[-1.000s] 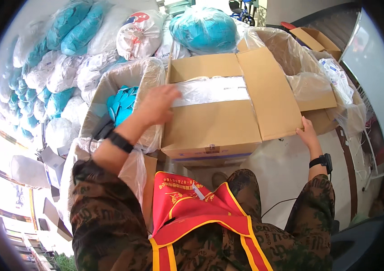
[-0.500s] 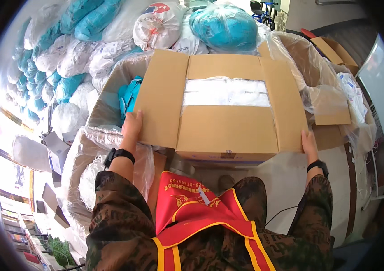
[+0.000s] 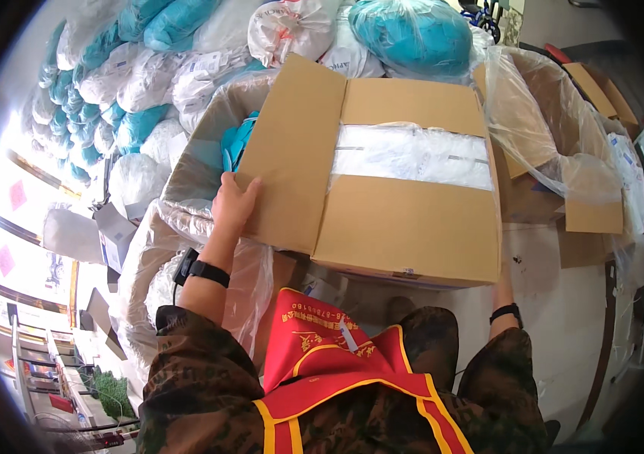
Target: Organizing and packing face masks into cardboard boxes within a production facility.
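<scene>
A large brown cardboard box (image 3: 405, 219) lies before me, its right side lower than its left. White packages (image 3: 413, 155) in clear plastic show between its front and back flaps. My left hand (image 3: 234, 200) is closed on the lower left corner of the raised left flap (image 3: 291, 151), thumb on its face. Down at the box's right front corner is my right hand (image 3: 504, 281); the box hides its fingers, so their grip cannot be made out. The box's right flap no longer shows spread outward.
Plastic-lined bins stand around the box: one with teal items (image 3: 237, 140) behind left, a lined bin (image 3: 140, 303) nearer left, and another lined bin (image 3: 522, 98) at right. White and teal bags (image 3: 413, 38) are piled behind. A cardboard flap (image 3: 593, 216) juts out at right.
The right flap has gone from spread outward to out of sight. My right hand has moved down beside the box's right side. The box has tilted, its left flap standing higher.
</scene>
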A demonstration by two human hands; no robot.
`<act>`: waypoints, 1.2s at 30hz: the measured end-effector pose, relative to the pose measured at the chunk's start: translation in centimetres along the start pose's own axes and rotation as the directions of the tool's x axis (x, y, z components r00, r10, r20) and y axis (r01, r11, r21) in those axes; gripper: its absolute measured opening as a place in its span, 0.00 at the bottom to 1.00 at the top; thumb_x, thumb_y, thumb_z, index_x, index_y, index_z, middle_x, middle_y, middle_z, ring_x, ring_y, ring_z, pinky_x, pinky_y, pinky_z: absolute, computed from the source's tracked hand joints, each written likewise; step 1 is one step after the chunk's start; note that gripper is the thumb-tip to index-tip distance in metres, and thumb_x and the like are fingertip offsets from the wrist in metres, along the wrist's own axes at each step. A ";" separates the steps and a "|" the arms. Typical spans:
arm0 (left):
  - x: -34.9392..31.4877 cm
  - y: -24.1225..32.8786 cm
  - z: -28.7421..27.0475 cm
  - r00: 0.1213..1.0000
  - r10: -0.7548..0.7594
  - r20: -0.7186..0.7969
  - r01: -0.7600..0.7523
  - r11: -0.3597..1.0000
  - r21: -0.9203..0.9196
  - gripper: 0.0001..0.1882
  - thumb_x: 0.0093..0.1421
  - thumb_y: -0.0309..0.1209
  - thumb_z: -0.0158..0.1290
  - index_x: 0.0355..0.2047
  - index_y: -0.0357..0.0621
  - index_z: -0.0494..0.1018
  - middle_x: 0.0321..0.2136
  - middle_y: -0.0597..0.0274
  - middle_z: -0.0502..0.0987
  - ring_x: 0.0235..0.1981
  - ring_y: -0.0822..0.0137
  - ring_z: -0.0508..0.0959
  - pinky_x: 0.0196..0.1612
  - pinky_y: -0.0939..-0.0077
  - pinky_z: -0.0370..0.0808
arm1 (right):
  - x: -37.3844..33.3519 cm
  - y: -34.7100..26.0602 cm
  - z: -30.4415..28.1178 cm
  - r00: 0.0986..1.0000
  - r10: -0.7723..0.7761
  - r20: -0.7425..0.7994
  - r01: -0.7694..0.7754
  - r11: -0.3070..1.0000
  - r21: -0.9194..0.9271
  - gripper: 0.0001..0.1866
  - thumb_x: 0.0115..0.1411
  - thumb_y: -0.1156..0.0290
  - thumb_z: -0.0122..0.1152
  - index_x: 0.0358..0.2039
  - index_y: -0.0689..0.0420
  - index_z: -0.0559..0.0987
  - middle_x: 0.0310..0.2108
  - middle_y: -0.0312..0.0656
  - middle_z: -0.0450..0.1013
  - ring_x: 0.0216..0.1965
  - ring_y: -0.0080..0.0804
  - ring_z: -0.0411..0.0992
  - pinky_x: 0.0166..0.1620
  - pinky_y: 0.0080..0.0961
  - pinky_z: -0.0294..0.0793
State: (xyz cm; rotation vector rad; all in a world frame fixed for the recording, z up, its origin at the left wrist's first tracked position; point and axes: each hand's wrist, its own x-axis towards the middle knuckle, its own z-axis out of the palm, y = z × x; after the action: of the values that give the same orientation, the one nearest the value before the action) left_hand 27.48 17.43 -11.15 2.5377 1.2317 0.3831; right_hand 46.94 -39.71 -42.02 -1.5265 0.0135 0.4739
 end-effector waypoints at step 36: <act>-8.2 -4.7 23.1 0.931 0.079 0.356 0.206 0.692 -0.692 0.23 0.68 0.43 0.33 0.39 0.34 0.70 0.37 0.58 0.73 0.39 0.66 0.69 0.47 0.67 0.67 | 1.4 -17.6 -1.4 0.995 -0.092 -0.026 0.068 0.872 -0.485 0.28 0.67 0.56 0.40 0.64 0.56 0.57 0.58 0.43 0.62 0.58 0.33 0.60 0.59 0.27 0.58</act>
State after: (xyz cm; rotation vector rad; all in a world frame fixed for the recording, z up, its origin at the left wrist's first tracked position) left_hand 27.54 10.32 -35.11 1.7599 0.7965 0.2870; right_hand 53.99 -40.15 -25.79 -2.0245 -0.1409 0.3892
